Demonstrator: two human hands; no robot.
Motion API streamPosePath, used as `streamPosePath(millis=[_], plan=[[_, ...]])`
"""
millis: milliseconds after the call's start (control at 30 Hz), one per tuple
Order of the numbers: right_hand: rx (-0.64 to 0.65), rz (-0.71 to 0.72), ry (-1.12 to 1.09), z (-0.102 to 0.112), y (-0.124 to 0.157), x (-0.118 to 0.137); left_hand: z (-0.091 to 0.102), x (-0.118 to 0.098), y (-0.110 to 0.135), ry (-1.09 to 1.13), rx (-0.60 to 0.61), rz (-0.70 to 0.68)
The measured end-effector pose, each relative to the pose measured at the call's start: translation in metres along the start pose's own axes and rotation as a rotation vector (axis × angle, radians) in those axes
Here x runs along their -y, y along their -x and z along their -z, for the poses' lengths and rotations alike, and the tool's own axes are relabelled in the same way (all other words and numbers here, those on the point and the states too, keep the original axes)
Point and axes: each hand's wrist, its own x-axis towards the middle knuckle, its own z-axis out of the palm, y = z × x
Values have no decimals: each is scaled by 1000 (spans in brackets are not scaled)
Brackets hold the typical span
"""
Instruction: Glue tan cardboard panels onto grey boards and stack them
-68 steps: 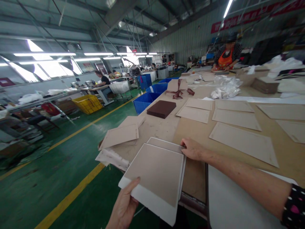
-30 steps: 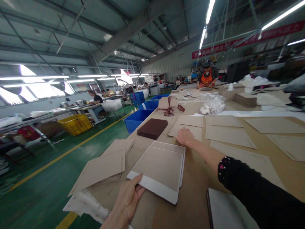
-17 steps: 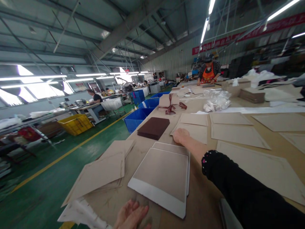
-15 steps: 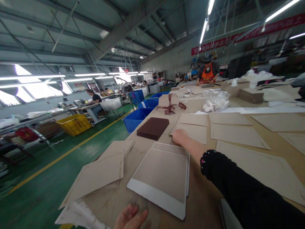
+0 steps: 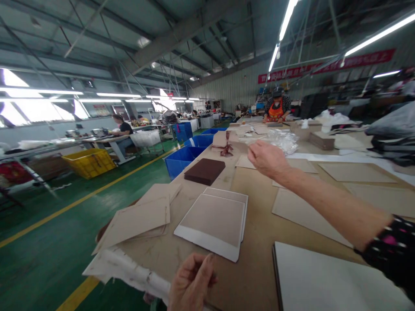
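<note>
My right hand (image 5: 267, 159) reaches over the table (image 5: 249, 224), its fingers closed in a pinch. Whatever they hold, if anything, is hidden. Under and around it lie flat beige panels (image 5: 300, 211). My left hand (image 5: 194, 280) is at the table's near edge, thumb pressed to curled fingers; I cannot make out anything in the pinch. Just beyond it rest beige sheets with a white border (image 5: 215, 216), overlapping. A stack of dark brown panels (image 5: 205, 170) sits farther up. At the near right is a large pale board (image 5: 324, 276) with a dark edge.
Loose beige panels (image 5: 139, 220) overlap at the left edge, above hanging white cloth (image 5: 129, 268). Blue bins (image 5: 181, 162) stand beside the table, and a yellow crate (image 5: 89, 163) is on the floor. Clear plastic (image 5: 283, 140) lies farther back, near a co-worker in an orange apron (image 5: 275, 113).
My right hand has lifted from the corner of a beige panel and moved right and up in view. My left hand has come further into view, fingers now pinched. The view has shifted.
</note>
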Motion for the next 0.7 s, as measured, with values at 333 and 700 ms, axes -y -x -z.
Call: streamPosePath(millis=[333, 700], plan=[[-282, -892, -1420, 59, 221, -40, -73, -2, 35, 39, 87, -45], [-339, -903, -1452, 81, 302, -32, -95, 4, 45, 255, 53, -60]])
